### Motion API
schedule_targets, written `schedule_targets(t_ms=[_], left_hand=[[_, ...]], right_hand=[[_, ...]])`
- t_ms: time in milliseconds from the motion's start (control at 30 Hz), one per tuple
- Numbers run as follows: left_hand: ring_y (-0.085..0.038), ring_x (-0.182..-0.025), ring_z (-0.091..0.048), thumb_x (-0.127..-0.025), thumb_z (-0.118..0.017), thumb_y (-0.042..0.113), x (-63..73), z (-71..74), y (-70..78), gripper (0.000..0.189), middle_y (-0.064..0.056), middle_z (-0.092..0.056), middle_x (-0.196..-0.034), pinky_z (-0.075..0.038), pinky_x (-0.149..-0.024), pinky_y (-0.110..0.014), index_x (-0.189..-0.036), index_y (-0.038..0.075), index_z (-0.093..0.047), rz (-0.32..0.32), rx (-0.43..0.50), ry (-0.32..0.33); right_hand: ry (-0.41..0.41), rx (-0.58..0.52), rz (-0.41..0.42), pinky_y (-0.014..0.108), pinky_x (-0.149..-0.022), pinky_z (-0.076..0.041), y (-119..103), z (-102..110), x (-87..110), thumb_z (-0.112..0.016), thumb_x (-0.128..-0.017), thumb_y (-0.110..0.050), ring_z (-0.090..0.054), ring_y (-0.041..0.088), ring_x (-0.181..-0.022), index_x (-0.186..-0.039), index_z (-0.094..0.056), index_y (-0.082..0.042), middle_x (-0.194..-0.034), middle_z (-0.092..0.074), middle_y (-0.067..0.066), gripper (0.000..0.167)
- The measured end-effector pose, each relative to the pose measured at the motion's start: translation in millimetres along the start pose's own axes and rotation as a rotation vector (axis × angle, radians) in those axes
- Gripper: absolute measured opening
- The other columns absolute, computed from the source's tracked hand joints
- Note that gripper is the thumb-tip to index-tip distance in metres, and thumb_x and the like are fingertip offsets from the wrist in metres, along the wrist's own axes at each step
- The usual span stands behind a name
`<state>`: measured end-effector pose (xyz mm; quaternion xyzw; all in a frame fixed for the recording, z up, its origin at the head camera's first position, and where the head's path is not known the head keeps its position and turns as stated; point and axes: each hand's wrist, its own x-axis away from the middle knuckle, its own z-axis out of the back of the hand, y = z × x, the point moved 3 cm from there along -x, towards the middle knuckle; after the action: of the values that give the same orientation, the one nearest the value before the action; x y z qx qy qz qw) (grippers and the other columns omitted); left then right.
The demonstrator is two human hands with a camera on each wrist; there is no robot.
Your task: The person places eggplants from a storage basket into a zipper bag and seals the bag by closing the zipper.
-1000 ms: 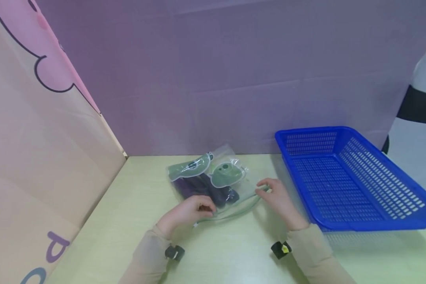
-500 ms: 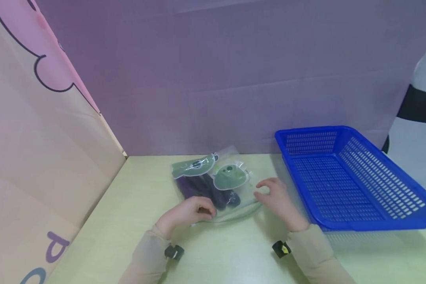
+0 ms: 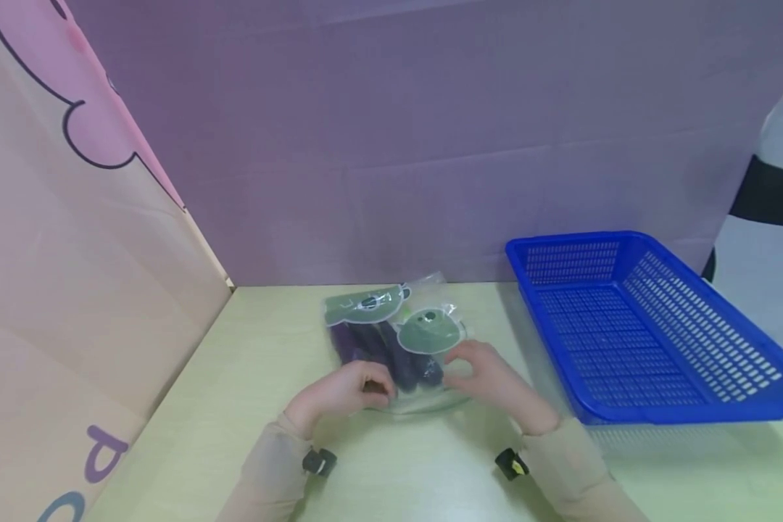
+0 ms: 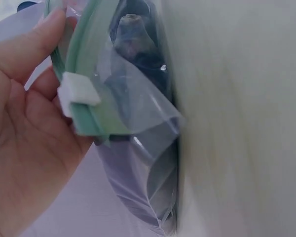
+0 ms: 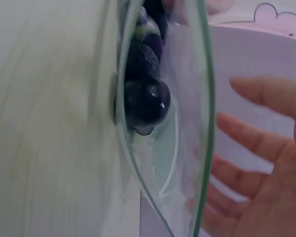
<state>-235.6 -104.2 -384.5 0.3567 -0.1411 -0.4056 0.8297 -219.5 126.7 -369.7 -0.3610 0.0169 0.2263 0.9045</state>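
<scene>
A clear zip bag (image 3: 431, 335) with green bear prints lies on the table, its mouth towards me. Dark purple eggplants (image 3: 401, 366) are inside. My left hand (image 3: 349, 388) pinches the green zip edge at the mouth's left end. Close by that hand in the left wrist view is the white slider (image 4: 79, 91). My right hand (image 3: 492, 378) is beside the right part of the mouth, thumb and fingers spread apart. In the right wrist view the two green zip edges (image 5: 205, 123) stand apart, with round eggplant ends showing between them and the right fingers (image 5: 251, 138) just outside.
A blue plastic basket (image 3: 554, 348) with grid walls stands to the right of the bag. The pale table (image 3: 235, 406) ends at a purple backdrop (image 3: 365, 181) behind and a printed panel (image 3: 104, 290) on the left.
My right hand has let go of the zip edge and moved left and closer to the bag's mouth. The bag has shifted slightly right. My left hand stays at its end of the edge.
</scene>
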Motion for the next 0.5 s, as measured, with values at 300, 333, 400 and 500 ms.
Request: schedule_targets(t_ms=[300,333,400,500], left_hand=[[-0.005,-0.079,-0.057,-0.086,-0.064,0.005,-1.8,3.6,-0.5,0.007,0.000,-0.066,-0.087,-0.051,-0.074,-0.021,-0.092,0.008,-0.066,0.093,0.033,0.097],[-0.005,-0.079,-0.057,-0.086,-0.064,0.004,-2.0,3.6,-0.8,0.007,-0.001,-0.065,-0.087,-0.052,-0.074,-0.021,-0.091,0.008,-0.066,0.094,0.044,0.101],[-0.005,-0.079,-0.058,-0.086,-0.063,0.004,-2.1,3.6,-1.8,0.006,-0.001,-0.066,-0.087,-0.052,-0.074,-0.021,-0.091,0.007,-0.066,0.088,0.056,0.112],[-0.004,-0.079,-0.058,-0.087,-0.063,0.004,-2.5,3.6,-3.0,0.006,-0.003,-0.066,-0.088,-0.052,-0.075,-0.021,-0.091,0.007,-0.066,0.072,0.066,0.126]], right_hand=[[-0.072,0.199,0.113,0.056,-0.095,-0.042,-10,-14,-0.1,-0.084,-0.061,-0.014,-0.051,0.037,-0.111,-0.110,-0.063,-0.006,-0.120,-0.059,0.018,0.053],[-0.086,0.228,0.099,0.055,-0.095,-0.042,-11,-15,-0.1,-0.084,-0.059,-0.013,-0.050,0.037,-0.111,-0.113,-0.062,-0.006,-0.120,-0.058,0.017,0.058],[-0.117,0.290,0.071,0.053,-0.094,-0.044,-11,-18,0.1,-0.085,-0.056,-0.010,-0.049,0.036,-0.110,-0.114,-0.060,-0.007,-0.118,-0.056,0.017,0.064],[-0.154,0.372,0.054,0.051,-0.091,-0.046,-11,-22,0.6,-0.081,-0.054,-0.001,-0.048,0.034,-0.105,-0.113,-0.056,-0.007,-0.113,-0.053,0.016,0.065]])
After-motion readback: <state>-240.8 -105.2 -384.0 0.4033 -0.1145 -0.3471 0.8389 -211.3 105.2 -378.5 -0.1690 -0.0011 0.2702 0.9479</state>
